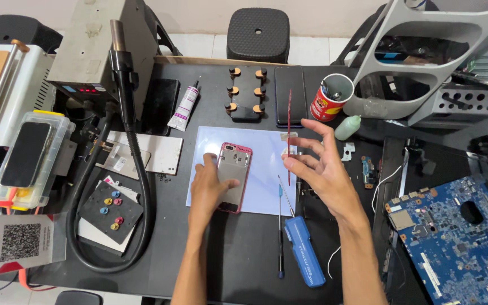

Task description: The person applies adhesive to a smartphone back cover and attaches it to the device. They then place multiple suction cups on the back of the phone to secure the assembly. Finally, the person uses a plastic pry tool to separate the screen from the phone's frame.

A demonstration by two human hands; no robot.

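Note:
My left hand (pixel 207 189) lies on a pink-edged phone housing (pixel 234 164), thumb across its silvery inside, pressing it flat on a light blue mat (pixel 266 169). My right hand (pixel 323 169) hovers just right of it, fingers spread. It pinches a thin red panel (pixel 289 118) that stands upright and edge-on to the camera. Below the right hand, tweezers (pixel 285 195), a thin blue-tipped screwdriver (pixel 280 226) and a blue tool case (pixel 305 251) lie on the black table.
At the left are a hot-air station (pixel 94 45) with its looping black hose (pixel 142 197) and a black pad with coloured rings (pixel 110 210). A glue tube (pixel 184 107), clamp jig (pixel 247 93), dark phone (pixel 280 96) and red cup (pixel 330 99) stand behind. A blue circuit board (pixel 458 237) lies right.

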